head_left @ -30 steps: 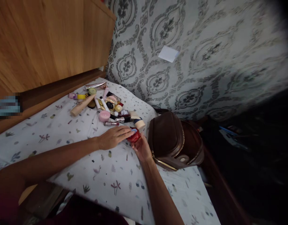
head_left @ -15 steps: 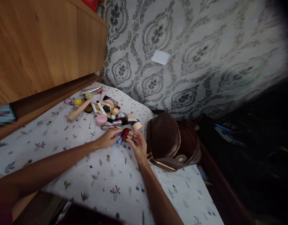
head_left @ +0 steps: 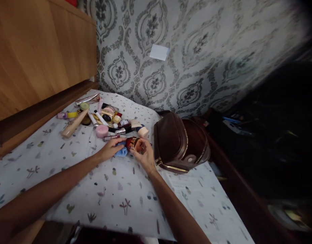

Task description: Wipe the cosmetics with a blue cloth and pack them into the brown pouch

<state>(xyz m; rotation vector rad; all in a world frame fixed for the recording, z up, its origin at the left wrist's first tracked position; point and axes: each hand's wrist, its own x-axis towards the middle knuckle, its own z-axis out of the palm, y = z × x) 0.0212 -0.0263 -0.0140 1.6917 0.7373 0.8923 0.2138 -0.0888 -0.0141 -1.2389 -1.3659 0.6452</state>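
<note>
A small red bottle [head_left: 132,143] with a gold end is held in the right hand [head_left: 143,156], whose fingers are curled round it from the right and from below. The bottle is kept just above the bed [head_left: 115,200], between the two hands and near the left side of a brown bag [head_left: 177,142]. The left hand [head_left: 109,151] is laid over a blue cloth [head_left: 121,152], and its fingertips are brought up against the red end of the bottle. Whether the cloth is truly gripped cannot be told. The hands are thus nearly together, parted only by the bottle and the cloth.

The bag is seen lying on the bed just right of the right hand, with gold zip lines running along its edge.

Beyond the hands, a heap of cosmetics [head_left: 107,117] is spread over the sheet, which is white and printed with small plants and flamingos. A beige tube [head_left: 73,124] is set at the left of the heap, and a pink jar [head_left: 102,130] lies at its near side. A thin stick [head_left: 114,137] is placed closest to the left hand. A silvery tube [head_left: 87,99] is found at the far edge.

A wooden headboard [head_left: 44,51] is seen at the upper left. The wall [head_left: 196,51] behind is covered in grey patterned paper, and a white slip [head_left: 159,52] is stuck to it. The dark area at the right is too blurred to be made out.
</note>
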